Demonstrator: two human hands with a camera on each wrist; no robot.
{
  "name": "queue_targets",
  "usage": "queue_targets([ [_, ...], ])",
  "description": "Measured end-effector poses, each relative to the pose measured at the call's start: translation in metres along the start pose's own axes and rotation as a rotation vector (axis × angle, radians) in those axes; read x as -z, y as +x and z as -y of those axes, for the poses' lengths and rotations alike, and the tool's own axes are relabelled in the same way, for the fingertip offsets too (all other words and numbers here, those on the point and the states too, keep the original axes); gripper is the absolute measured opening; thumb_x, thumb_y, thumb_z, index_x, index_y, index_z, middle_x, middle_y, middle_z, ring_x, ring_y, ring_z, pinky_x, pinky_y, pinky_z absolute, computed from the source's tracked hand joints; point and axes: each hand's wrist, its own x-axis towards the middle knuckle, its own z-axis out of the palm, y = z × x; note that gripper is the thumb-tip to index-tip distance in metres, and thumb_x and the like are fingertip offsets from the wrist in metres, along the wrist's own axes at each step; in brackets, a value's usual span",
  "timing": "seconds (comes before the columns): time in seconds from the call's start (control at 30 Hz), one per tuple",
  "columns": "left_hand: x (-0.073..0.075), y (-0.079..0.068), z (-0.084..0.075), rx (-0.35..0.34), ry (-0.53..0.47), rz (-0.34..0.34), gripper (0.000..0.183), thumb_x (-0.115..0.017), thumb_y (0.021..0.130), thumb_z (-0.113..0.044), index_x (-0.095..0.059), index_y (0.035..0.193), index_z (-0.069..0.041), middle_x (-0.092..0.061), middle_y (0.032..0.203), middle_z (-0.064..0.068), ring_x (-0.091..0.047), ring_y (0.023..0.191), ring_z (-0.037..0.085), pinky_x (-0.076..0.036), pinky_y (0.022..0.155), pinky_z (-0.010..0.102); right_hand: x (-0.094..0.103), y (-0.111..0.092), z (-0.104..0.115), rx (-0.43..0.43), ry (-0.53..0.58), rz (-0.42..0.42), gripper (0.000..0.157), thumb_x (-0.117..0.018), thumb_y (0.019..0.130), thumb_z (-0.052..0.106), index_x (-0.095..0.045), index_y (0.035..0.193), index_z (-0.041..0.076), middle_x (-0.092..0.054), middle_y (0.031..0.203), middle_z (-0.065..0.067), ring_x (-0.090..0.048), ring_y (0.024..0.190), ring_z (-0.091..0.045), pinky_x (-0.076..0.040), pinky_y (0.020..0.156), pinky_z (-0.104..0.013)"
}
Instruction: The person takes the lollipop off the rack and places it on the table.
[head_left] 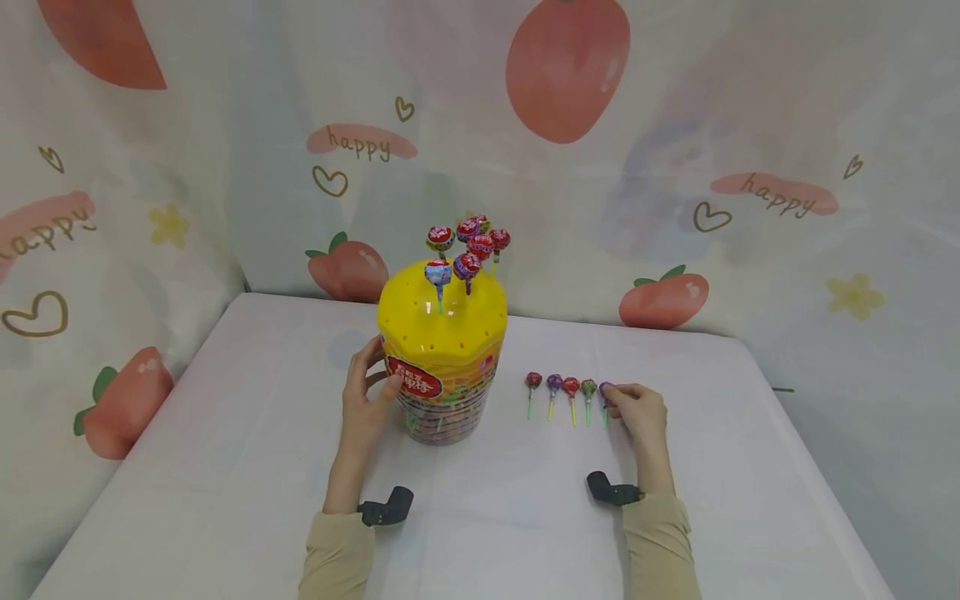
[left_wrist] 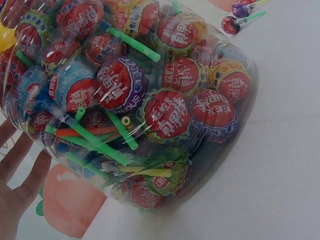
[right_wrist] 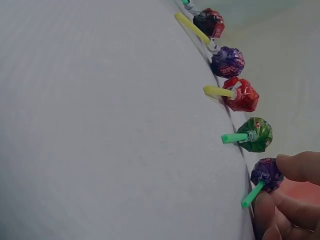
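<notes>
A big clear jar [left_wrist: 220,165] full of wrapped lollipops, with a yellow lid [head_left: 405,321], stands left of the middle. My left hand [head_left: 367,408] holds its left side, thumb on the front by the red label [head_left: 415,379] and fingers round the side. Right of the jar, several lollipops lie in a row on the table, sticks toward me. At the row's right end, my right hand [head_left: 640,410] pinches the wrapped head of a purple lollipop [right_wrist: 267,174] with a green stick. Beside it lies a green lollipop [right_wrist: 257,135], then a red lollipop [right_wrist: 242,95].
Several lollipops, among them a blue one [head_left: 438,272], stand upright in the lid, which has small holes round its edge. A white cloth covers the table [head_left: 495,517]. Behind it hangs a printed curtain [head_left: 480,167]. Each wrist wears a black camera [head_left: 390,507].
</notes>
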Motion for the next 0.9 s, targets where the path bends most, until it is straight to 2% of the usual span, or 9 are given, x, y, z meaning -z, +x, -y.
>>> queue_targets([
  [0.17,0.000,0.000,-0.001,0.007,0.005,0.003,0.061,-0.056,0.087,-0.001,-0.036,0.144,0.002,-0.043,0.139,0.026,-0.043,0.127,0.028,-0.039,0.103,0.062,0.001,0.000,0.000,0.021,-0.023,-0.003,0.042,-0.063,0.090,0.032,-0.064,0.115,-0.001,-0.070,0.088,-0.010,-0.058,0.063,-0.006,-0.043,0.057,-0.019],
  [0.23,0.000,0.000,-0.001,0.006,0.006,0.004,0.060,-0.056,0.087,-0.002,-0.036,0.144,0.002,-0.043,0.139,0.026,-0.042,0.128,0.034,-0.039,0.103,0.063,0.000,0.000,-0.001,0.025,-0.026,-0.004,0.042,-0.063,0.090,0.032,-0.064,0.115,-0.001,-0.071,0.088,-0.011,-0.058,0.062,-0.006,-0.043,0.056,-0.018],
  [0.3,0.000,0.000,-0.001,0.007,0.006,0.004,0.060,-0.057,0.087,-0.002,-0.036,0.144,0.002,-0.043,0.140,0.026,-0.042,0.127,0.030,-0.039,0.103,0.062,0.000,0.000,-0.001,0.025,-0.023,-0.009,0.042,-0.063,0.090,0.031,-0.064,0.115,-0.001,-0.071,0.089,-0.011,-0.058,0.061,-0.005,-0.043,0.056,-0.018],
  [0.5,-0.001,-0.001,-0.001,0.015,0.012,-0.001,0.060,-0.058,0.088,-0.005,-0.037,0.144,0.000,-0.044,0.140,0.023,-0.040,0.122,0.002,-0.040,0.104,0.061,0.001,-0.002,-0.002,0.025,0.006,-0.041,0.039,-0.062,0.091,0.029,-0.064,0.117,-0.001,-0.070,0.083,-0.007,-0.058,0.058,-0.005,-0.043,0.054,-0.018],
  [0.7,-0.001,-0.001,-0.004,0.020,0.013,-0.001,0.060,-0.058,0.087,-0.002,-0.037,0.144,0.002,-0.044,0.140,0.024,-0.038,0.117,-0.009,-0.040,0.103,0.059,0.012,-0.016,0.007,0.072,0.019,-0.111,0.038,-0.059,0.093,0.031,-0.065,0.117,0.003,-0.071,0.092,-0.010,-0.058,0.061,-0.003,-0.044,0.056,-0.017],
  [0.8,-0.001,-0.001,-0.005,0.016,0.026,-0.003,0.061,-0.057,0.086,0.001,-0.037,0.144,0.002,-0.045,0.139,0.025,-0.038,0.117,-0.012,-0.044,0.103,0.046,0.017,-0.025,0.017,0.115,0.040,-0.153,0.035,-0.060,0.092,0.031,-0.067,0.114,0.004,-0.070,0.084,-0.002,-0.057,0.058,0.002,-0.042,0.059,-0.014],
  [0.9,0.000,-0.001,-0.005,0.004,0.034,-0.011,0.061,-0.057,0.086,0.002,-0.038,0.143,0.002,-0.045,0.137,0.025,-0.039,0.117,-0.012,-0.044,0.100,0.027,0.017,-0.035,0.028,0.187,0.079,-0.188,0.031,-0.062,0.091,0.029,-0.069,0.109,0.004,-0.068,0.076,0.006,-0.058,0.054,0.004,-0.042,0.059,-0.014],
])
